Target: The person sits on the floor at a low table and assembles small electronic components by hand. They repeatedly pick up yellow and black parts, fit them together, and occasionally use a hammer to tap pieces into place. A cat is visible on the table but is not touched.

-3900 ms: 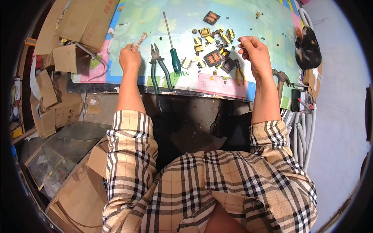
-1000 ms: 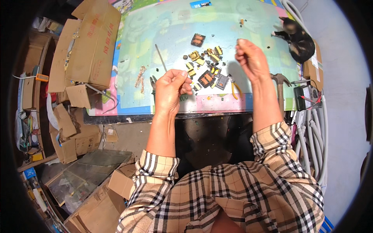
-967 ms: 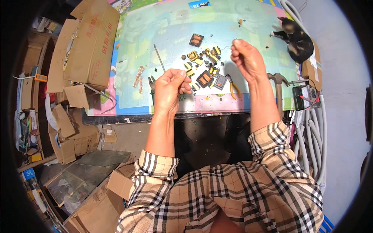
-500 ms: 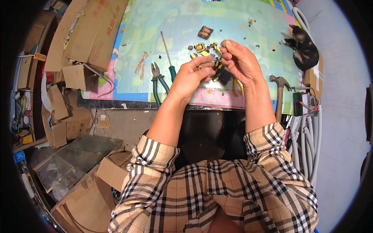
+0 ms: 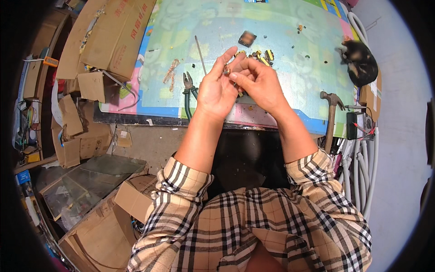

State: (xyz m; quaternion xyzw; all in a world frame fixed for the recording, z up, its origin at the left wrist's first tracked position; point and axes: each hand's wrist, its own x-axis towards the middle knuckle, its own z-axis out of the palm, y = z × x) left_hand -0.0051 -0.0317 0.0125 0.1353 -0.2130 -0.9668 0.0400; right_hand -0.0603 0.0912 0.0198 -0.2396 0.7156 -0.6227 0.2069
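Note:
My left hand (image 5: 216,93) is turned palm up over the table, its fingers partly curled around a small copper-and-dark part (image 5: 227,70). Meeting it from the right, my right hand (image 5: 260,86) has its thumb and fingertips pinched right beside that part. Whatever lies between the right fingertips is too small to name. Beyond the hands are several small yellow-and-black parts (image 5: 268,55), partly covered by my fingers. Left of my left hand lie green-handled pliers (image 5: 187,90) and a screwdriver (image 5: 200,53), its handle hidden behind the hand.
A square dark part (image 5: 247,38) and a tangle of copper wire (image 5: 171,73) lie on the patterned table cover (image 5: 199,25). A hammer (image 5: 331,113) rests at the right edge. A black kitten (image 5: 360,63) lies at the far right; a large cardboard box (image 5: 113,43) stands left.
My right hand has come down and left to meet my left hand, which has turned palm up. The kitten has shifted its head. The whole view has moved slightly.

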